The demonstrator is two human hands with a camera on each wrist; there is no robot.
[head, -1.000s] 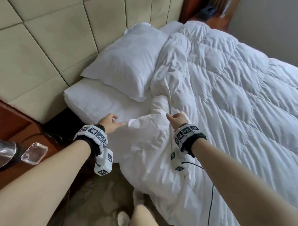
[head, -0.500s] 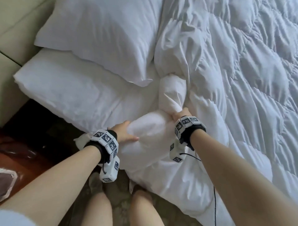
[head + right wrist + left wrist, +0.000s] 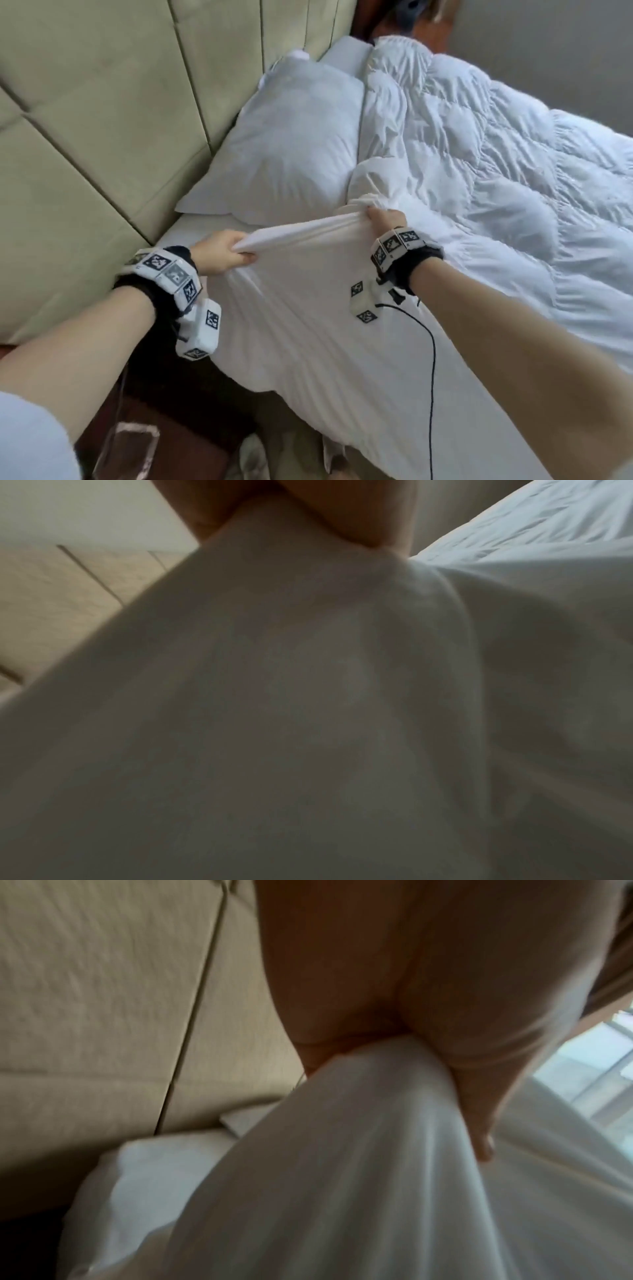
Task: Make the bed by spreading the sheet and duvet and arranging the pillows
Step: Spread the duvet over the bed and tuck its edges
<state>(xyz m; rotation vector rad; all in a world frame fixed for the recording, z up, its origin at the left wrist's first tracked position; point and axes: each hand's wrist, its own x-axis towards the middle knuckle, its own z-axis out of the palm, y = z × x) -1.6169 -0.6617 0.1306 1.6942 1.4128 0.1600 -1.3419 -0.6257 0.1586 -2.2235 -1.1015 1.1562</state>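
A white quilted duvet (image 3: 479,178) covers the bed on the right. Its near top edge (image 3: 301,229) is lifted and pulled taut between both hands. My left hand (image 3: 226,253) grips the corner at the left, fingers curled round the cloth (image 3: 359,1096). My right hand (image 3: 383,219) grips the same edge further right; in the right wrist view bunched cloth (image 3: 308,669) fills the picture below the fingers. A white pillow (image 3: 291,150) lies against the headboard just beyond the hands. A strip of white sheet (image 3: 191,226) shows under the pillow.
A beige padded headboard (image 3: 102,120) runs along the left. Dark wooden furniture (image 3: 171,428) and a clear glass object (image 3: 126,452) sit at the lower left beside the bed. A black cable (image 3: 431,359) hangs from my right wrist. A grey wall (image 3: 548,51) stands beyond the bed.
Both hands have taken hold of the crumpled duvet corner and raised it, stretching the edge flat between them. The left hand has moved left and up. The view has tilted up again.
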